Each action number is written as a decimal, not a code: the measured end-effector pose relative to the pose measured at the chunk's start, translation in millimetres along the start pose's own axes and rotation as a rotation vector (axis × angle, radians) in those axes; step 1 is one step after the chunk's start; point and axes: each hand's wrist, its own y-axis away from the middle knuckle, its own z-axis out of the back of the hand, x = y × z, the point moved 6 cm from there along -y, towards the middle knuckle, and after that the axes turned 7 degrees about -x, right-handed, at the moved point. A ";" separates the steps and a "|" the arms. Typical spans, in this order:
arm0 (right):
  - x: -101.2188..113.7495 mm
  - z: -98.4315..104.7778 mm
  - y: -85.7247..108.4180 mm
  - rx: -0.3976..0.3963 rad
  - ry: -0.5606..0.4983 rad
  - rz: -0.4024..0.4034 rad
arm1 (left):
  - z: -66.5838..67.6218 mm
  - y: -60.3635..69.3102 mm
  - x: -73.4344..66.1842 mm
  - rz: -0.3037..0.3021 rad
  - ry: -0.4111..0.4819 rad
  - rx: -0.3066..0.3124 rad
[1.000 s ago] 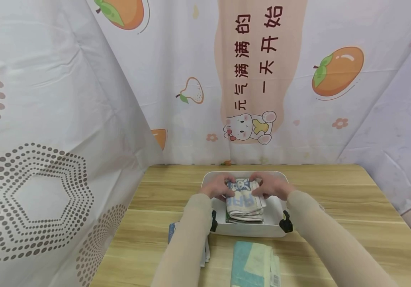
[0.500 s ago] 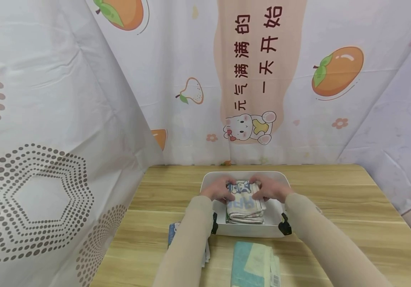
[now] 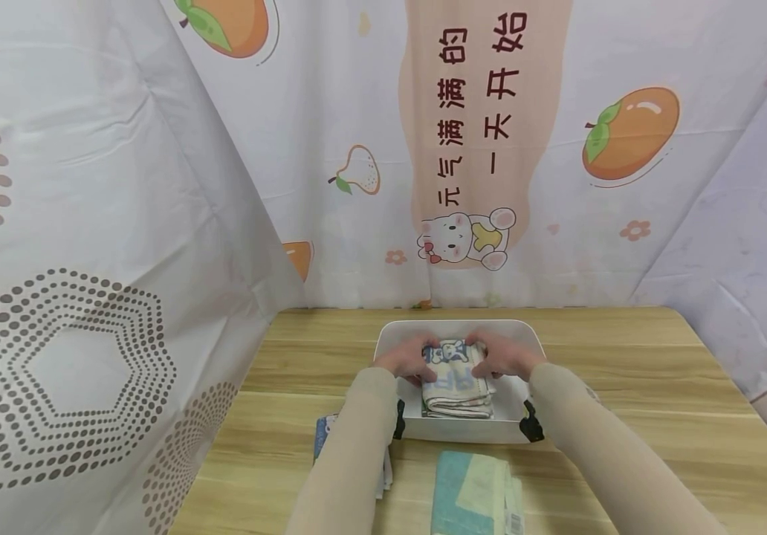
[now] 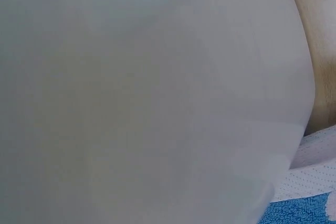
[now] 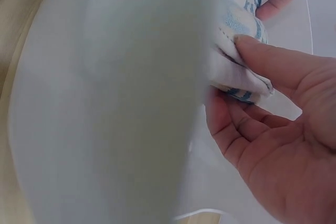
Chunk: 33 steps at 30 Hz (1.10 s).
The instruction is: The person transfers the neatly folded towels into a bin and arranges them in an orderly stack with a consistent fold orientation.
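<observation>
Through the head view I watch both hands inside the white, rounded-rectangular open bin (image 3: 464, 430), working on a folded cream towel with blue print (image 3: 453, 386). The towel lies in the middle of the bin, its layered folded edge facing the bin's near wall. My left hand (image 3: 409, 358) holds the towel's left side, thumb and fingers bent around it. My right hand (image 3: 505, 355) pinches the right side; the right wrist view shows its thumb above the folds and its fingers beneath.

Compared with a second ago, the towel's far edge and both hands sit slightly nearer the bin's near wall in the head view, while the bin stays put.

On the wood-grain tabletop (image 3: 624, 371), a folded teal and pale-yellow towel (image 3: 469, 490) lies just in front of the bin, unmoved. A folded blue-and-white towel (image 3: 321, 432) lies to the bin's front left, partly hidden by the cream left sleeve (image 3: 348, 464). A pale wall fills most of my left wrist view.
</observation>
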 end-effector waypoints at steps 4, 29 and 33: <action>-1.4 -1.2 -1.0 0.000 0.050 -0.002 | -1.4 0.1 3.2 0.018 0.010 0.012; -11.2 -7.7 6.4 0.073 0.168 0.015 | -5.0 2.5 8.1 0.032 -0.038 0.064; -16.1 -9.9 6.7 0.091 0.215 0.005 | -4.5 4.1 7.5 0.017 -0.057 0.073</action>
